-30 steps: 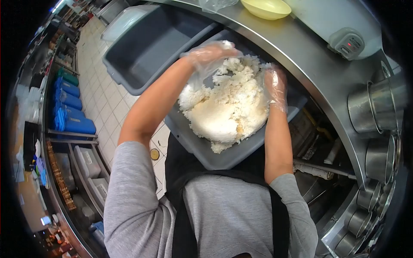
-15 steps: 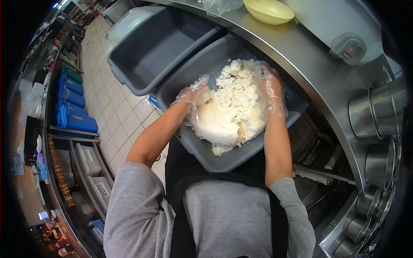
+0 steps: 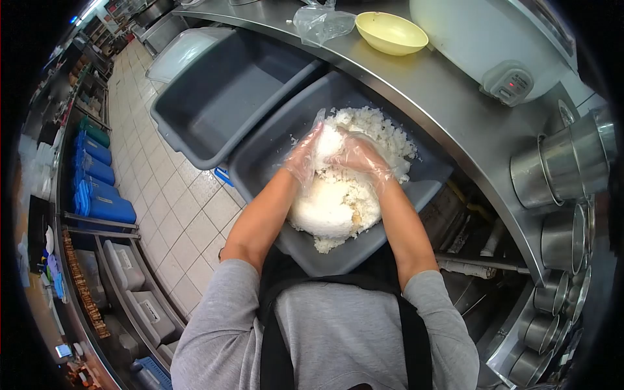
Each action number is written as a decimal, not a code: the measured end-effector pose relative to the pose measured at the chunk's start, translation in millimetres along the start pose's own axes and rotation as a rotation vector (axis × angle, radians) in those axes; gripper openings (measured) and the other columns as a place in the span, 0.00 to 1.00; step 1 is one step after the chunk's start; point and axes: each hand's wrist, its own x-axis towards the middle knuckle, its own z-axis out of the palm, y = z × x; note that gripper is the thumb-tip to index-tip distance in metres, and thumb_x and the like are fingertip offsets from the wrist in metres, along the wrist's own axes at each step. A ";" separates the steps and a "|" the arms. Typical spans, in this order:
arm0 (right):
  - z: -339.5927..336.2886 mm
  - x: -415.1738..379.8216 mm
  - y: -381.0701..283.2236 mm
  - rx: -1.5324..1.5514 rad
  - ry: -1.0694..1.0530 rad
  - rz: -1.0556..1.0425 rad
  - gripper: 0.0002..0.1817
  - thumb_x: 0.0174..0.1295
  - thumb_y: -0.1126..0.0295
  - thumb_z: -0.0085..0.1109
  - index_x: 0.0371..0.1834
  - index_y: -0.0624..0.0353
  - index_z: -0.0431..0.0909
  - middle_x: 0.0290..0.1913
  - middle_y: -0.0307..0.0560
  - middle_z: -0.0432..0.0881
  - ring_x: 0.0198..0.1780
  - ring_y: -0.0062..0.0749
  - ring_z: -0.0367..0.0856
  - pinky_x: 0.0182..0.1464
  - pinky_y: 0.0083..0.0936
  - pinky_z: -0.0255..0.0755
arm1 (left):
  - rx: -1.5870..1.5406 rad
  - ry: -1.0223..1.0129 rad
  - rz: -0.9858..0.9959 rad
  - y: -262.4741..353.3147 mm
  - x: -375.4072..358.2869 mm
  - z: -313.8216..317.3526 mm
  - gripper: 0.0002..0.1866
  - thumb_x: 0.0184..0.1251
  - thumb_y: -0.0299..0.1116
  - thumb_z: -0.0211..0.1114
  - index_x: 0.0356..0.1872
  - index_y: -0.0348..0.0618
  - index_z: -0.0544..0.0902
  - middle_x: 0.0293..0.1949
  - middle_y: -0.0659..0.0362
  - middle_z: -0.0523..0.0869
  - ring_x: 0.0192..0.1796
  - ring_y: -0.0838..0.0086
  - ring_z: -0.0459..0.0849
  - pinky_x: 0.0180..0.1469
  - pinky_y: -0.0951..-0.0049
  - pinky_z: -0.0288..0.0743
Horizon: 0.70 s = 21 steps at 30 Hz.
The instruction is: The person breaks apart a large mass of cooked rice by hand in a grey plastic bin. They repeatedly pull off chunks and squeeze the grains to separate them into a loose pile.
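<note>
A large mound of white cooked rice (image 3: 335, 205) lies in a grey plastic tub (image 3: 260, 159) in front of my body. Clear plastic gloves cover both hands. My left hand (image 3: 304, 158) presses against the left side of a clump of rice over the mound, fingers pointing away from me. From the right, my right hand (image 3: 359, 156) curves around the same clump, its fingers turned inward. Part of the clump shows white between the two hands. Loose, crumbly rice spreads behind and right of my right hand, while the nearer part of the mound is smoother and more compact.
A second grey tub (image 3: 221, 84) stands at the upper left. Along the right runs a steel counter (image 3: 448, 97) with a yellow bowl (image 3: 391, 34), a plastic bag (image 3: 322, 25) and a white rice cooker (image 3: 474, 39). Metal pots (image 3: 559, 169) stand at far right.
My hands have come together from opposite sides of the mound and now cup a clump of rice. The right hand moved left; loose rice shows where it was.
</note>
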 end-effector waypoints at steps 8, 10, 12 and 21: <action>30.7 -3.2 -21.8 0.881 0.361 0.137 0.39 0.45 0.73 0.70 0.64 0.62 0.63 0.50 0.49 0.80 0.50 0.26 0.77 0.51 0.23 0.73 | 0.077 -0.092 0.263 2.0 -7.3 -1.5 0.24 0.61 0.41 0.67 0.54 0.37 0.76 0.51 0.56 0.79 0.54 0.72 0.74 0.59 0.70 0.65; 35.3 -2.9 -21.6 0.947 0.398 0.117 0.36 0.47 0.74 0.68 0.62 0.61 0.65 0.49 0.48 0.80 0.49 0.25 0.78 0.50 0.22 0.74 | 0.042 -0.061 0.300 -3.4 -5.6 -2.0 0.20 0.60 0.37 0.68 0.50 0.37 0.78 0.47 0.57 0.82 0.49 0.74 0.78 0.54 0.73 0.69; 28.3 -4.9 -26.6 0.864 0.440 0.105 0.34 0.48 0.76 0.66 0.61 0.60 0.66 0.47 0.45 0.81 0.44 0.23 0.79 0.47 0.22 0.74 | 0.084 0.028 0.340 -5.5 -1.9 -0.9 0.19 0.60 0.37 0.69 0.48 0.36 0.80 0.46 0.58 0.82 0.48 0.74 0.78 0.54 0.74 0.69; 16.6 -20.7 -31.5 0.826 0.305 0.089 0.45 0.49 0.73 0.67 0.72 0.52 0.54 0.59 0.48 0.74 0.57 0.26 0.73 0.57 0.23 0.69 | -0.121 -0.014 0.063 5.5 -6.6 -12.5 0.34 0.63 0.57 0.61 0.59 0.40 0.73 0.56 0.56 0.77 0.58 0.70 0.73 0.60 0.68 0.66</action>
